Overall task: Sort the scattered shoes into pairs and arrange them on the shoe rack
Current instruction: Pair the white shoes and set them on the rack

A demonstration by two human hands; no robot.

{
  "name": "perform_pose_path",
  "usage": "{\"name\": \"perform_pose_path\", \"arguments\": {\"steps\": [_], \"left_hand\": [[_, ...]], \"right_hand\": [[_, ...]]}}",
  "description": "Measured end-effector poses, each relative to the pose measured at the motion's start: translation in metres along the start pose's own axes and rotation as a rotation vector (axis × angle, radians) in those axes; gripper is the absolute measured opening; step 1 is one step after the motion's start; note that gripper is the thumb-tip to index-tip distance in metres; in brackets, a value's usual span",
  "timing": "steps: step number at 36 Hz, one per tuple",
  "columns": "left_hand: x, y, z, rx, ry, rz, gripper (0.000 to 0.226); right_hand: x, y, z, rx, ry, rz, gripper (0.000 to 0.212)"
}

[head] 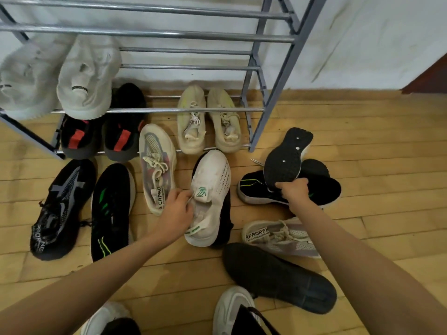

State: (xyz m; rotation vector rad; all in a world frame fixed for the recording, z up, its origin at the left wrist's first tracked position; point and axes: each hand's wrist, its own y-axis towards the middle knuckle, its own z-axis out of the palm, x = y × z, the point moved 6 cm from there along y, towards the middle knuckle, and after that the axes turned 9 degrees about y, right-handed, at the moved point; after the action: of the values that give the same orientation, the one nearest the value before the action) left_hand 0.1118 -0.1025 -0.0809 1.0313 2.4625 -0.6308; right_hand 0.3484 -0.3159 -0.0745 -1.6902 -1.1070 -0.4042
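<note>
Head view: left hand (177, 209) pinches white green-logo sneaker (212, 180), right hand (294, 189) grips black-soled shoe (286, 157).

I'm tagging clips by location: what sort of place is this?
Probably a home entryway: a metal shoe rack against a white wall, sneakers scattered on a wooden floor.

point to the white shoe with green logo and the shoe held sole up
white shoe with green logo (212, 172): head view, on its toe upper
shoe held sole up (287, 153): head view, mid black sole
</note>
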Motion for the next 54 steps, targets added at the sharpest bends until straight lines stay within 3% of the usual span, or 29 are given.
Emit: {"name": "perform_pose_path", "arguments": {"steps": [4,6,10,13,16,18,20,26,29,35,39,41,44,47,49,52,54], "left_hand": [[-0.015,0.011,-0.018,-0.092,0.001,-0.043,0.042],[-0.031,0.014,-0.027,-0.108,-0.023,0.062,0.048],[-0.072,0.009,-0.037,-0.039,-0.082,0.351,0.062],[-0.096,0.0,-0.049,-0.064,-0.225,0.494,0.061],[-0.093,-0.005,-0.064,-0.17,-0.476,0.459,0.045],[-0.081,-0.003,-0.072,-0.219,-0.539,0.377,0.041],[-0.066,0.003,-0.077,-0.244,-0.556,0.29,0.036],[-0.021,0.028,-0.087,-0.183,-1.054,-0.061,0.035],[-0.002,0.039,-0.095,-0.143,-1.119,-0.126,0.02],[0.024,0.043,-0.089,-0.064,-1.117,-0.204,0.014],[0.033,0.042,-0.083,-0.079,-1.108,-0.261,0.016],[0.031,0.041,-0.081,-0.081,-1.134,-0.27,0.024],[0.022,0.035,-0.075,-0.088,-1.11,-0.304,0.041],[0.017,0.019,-0.065,-0.07,-0.834,-0.345,0.047],[0.01,0.0,-0.053,0.045,-0.719,-0.36,0.049],[-0.012,-0.027,-0.032,0.343,-0.74,-0.306,0.053],[-0.017,-0.035,-0.032,0.41,-0.776,-0.301,0.049]], "right_hand": [[0.03,-0.022,-0.002,0.0,0.018,-0.243,0.073],[0.05,-0.045,0.002,0.057,0.014,-0.338,0.064],[0.075,-0.099,0.021,0.217,0.071,-0.456,0.026],[0.082,-0.136,0.035,0.344,0.134,-0.533,0.015],[0.086,-0.147,0.052,0.502,0.166,-0.429,0.02],[0.088,-0.149,0.065,0.68,0.272,-0.263,0.024],[0.09,-0.149,0.076,0.79,0.284,-0.209,0.034],[0.103,-0.12,0.081,0.494,-0.45,-0.675,0.054],[0.099,-0.103,0.082,0.462,-0.669,-0.67,0.06],[0.089,-0.111,0.094,0.653,-0.902,-0.6,0.053],[0.078,-0.119,0.097,0.728,-0.917,-0.545,0.042],[0.078,-0.115,0.099,0.696,-0.91,-0.574,0.016],[0.075,-0.11,0.093,0.591,-0.929,-0.539,0.032],[0.069,-0.102,0.086,0.516,-0.874,-0.484,0.037],[0.064,-0.104,0.082,0.509,-0.799,-0.417,0.037],[0.057,-0.11,0.084,0.554,-0.614,-0.324,0.036],[0.053,-0.12,0.088,0.578,-0.387,-0.246,0.031]]}}
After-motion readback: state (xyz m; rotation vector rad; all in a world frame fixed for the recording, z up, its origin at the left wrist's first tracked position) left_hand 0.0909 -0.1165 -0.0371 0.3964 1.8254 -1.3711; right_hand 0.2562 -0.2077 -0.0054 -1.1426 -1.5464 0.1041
